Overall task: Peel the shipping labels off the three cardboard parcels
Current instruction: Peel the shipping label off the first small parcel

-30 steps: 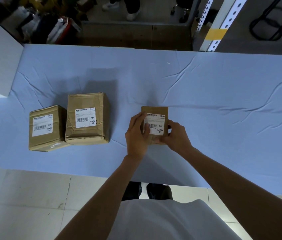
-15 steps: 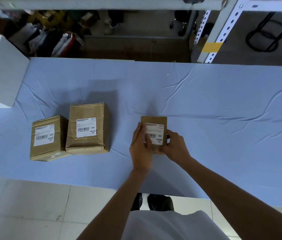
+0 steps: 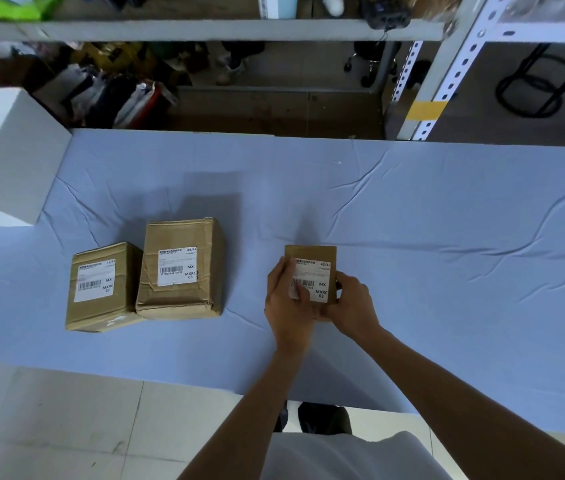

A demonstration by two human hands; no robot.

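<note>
Three brown cardboard parcels lie on a table covered in light blue cloth (image 3: 412, 237). The small parcel (image 3: 310, 253) sits in the middle, with a white shipping label (image 3: 315, 277) on top. My left hand (image 3: 286, 303) grips its left side, thumb lying over the label's lower left corner. My right hand (image 3: 354, 308) holds its right and near side. A larger crumpled parcel (image 3: 180, 237) with its label (image 3: 177, 265) lies to the left. Beside that, the left parcel (image 3: 101, 311) carries a label (image 3: 95, 282) too.
A white box (image 3: 10, 150) stands at the table's far left corner. Behind the table are metal shelving uprights (image 3: 447, 71), a shelf board (image 3: 205, 29) and clutter on the floor. The table's near edge runs just before my torso, with tiled floor (image 3: 49, 410) below.
The view has tilted up, so everything sits lower in frame. Both hands stay on the small parcel; my left thumb has slid over the label's lower left corner.
</note>
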